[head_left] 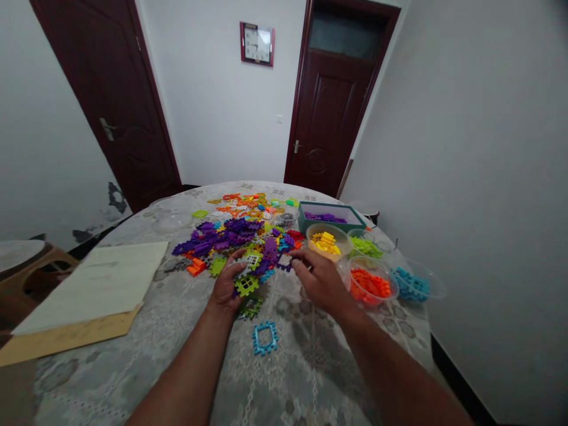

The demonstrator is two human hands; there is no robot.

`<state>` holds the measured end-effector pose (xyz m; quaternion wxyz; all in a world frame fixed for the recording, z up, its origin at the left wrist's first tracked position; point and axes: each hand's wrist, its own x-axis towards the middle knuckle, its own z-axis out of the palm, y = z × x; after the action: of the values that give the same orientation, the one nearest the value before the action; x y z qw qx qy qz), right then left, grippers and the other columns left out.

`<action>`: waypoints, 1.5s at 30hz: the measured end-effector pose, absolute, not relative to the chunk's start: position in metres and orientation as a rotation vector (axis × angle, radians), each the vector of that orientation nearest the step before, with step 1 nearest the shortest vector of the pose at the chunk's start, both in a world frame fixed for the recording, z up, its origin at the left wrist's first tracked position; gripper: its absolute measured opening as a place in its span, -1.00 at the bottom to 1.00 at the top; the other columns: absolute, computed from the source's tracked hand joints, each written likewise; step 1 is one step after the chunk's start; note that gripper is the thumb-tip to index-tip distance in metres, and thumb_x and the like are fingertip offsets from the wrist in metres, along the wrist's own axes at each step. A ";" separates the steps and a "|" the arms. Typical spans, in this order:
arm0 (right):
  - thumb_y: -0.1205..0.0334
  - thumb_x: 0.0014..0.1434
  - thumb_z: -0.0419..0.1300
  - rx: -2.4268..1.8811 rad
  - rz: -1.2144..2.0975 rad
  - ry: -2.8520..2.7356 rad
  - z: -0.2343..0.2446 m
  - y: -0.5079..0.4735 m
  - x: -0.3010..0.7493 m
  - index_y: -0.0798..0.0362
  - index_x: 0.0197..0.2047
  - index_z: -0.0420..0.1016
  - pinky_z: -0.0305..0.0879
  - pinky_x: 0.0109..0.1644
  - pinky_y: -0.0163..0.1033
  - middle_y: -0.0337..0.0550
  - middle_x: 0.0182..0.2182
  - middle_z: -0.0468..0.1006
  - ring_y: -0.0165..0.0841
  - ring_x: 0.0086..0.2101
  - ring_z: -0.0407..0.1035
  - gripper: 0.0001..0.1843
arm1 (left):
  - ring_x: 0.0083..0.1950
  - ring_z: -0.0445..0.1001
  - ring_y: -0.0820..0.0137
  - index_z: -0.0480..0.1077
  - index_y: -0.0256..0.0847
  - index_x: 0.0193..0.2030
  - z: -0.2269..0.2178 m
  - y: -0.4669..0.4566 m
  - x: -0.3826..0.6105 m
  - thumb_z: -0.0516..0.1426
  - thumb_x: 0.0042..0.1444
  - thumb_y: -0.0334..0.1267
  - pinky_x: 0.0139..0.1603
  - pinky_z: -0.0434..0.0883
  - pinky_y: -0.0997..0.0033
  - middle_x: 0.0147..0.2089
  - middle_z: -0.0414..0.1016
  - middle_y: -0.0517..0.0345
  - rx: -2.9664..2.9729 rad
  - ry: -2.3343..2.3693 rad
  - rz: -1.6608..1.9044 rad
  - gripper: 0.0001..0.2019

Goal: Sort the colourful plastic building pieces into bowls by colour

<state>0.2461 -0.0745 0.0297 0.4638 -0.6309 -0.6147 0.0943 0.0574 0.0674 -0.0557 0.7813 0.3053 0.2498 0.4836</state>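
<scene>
A heap of flat plastic interlocking pieces (235, 234), mostly purple with orange, green and blue, covers the middle of a round table (293, 367). My left hand (227, 285) rests at the heap's near edge, fingers curled round a grey-white windowed piece (251, 260), with a green piece (247, 286) just beside the thumb. My right hand (320, 278) lies palm down to the right, fingers bent and touching purple pieces (284, 261). A blue square frame piece (265, 338) lies alone on the cloth between my forearms.
Clear bowls hold sorted pieces at the right: yellow (327, 241), green (366, 246), orange (370, 284), blue (412, 284). A teal box (331, 216) holds purple ones. A pale board on brown cardboard (93, 284) lies at left. Two dark doors and a wall clock stand behind.
</scene>
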 end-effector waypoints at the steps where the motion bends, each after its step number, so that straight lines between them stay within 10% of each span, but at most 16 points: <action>1: 0.17 0.38 0.15 -1.584 0.201 -1.476 0.036 -0.065 0.263 0.00 0.04 0.66 0.45 0.00 -0.16 -0.11 -0.12 0.71 -0.26 -0.16 0.57 -0.70 | -0.36 0.65 0.26 0.38 -0.17 0.20 -0.056 0.068 0.057 0.35 -0.07 -0.40 -0.36 0.63 0.28 -0.15 0.67 0.03 0.661 0.548 1.043 -0.37; 7: 0.35 0.30 0.04 -1.766 0.003 -1.182 0.043 -0.006 0.346 0.15 0.35 0.46 0.42 0.24 0.03 0.14 0.16 0.62 -0.12 0.04 0.57 -0.42 | -0.36 0.66 0.26 0.39 -0.17 0.20 -0.054 0.067 0.052 0.34 -0.07 -0.41 -0.38 0.63 0.30 -0.15 0.67 0.02 0.668 0.588 1.059 -0.38; 16: 0.46 0.29 0.08 -1.452 0.142 -1.577 0.025 -0.036 0.254 0.00 0.00 0.67 0.46 0.15 -0.14 -0.10 -0.08 0.71 -0.27 -0.05 0.57 -0.62 | -0.34 0.67 0.23 0.37 -0.12 0.27 -0.056 0.063 0.047 0.36 -0.04 -0.42 -0.39 0.63 0.28 -0.12 0.68 -0.02 0.698 0.604 1.036 -0.32; 34: 0.36 0.37 0.15 -1.463 0.142 -1.619 -0.045 -0.061 0.193 -0.03 0.25 0.51 0.50 0.23 0.02 0.08 0.29 0.35 -0.15 0.11 0.48 -0.58 | -0.29 0.64 0.26 0.35 -0.17 0.30 -0.053 0.044 0.055 0.36 -0.09 -0.38 -0.26 0.58 0.32 -0.15 0.67 0.04 0.680 0.495 1.044 -0.26; 45: 0.26 0.43 0.13 -1.445 0.114 -1.627 -0.014 -0.069 0.216 -0.03 0.06 0.57 0.49 0.10 -0.04 -0.03 -0.09 0.60 -0.19 -0.08 0.51 -0.77 | -0.18 0.69 0.15 0.35 -0.15 0.27 -0.058 0.054 0.058 0.34 -0.09 -0.45 -0.19 0.65 0.18 -0.07 0.66 -0.03 0.584 0.497 1.024 -0.28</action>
<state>0.2159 -0.0692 -0.0137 0.4628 -0.5880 -0.6618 0.0466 0.0578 0.0536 -0.0583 0.8022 0.2726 0.2321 0.4778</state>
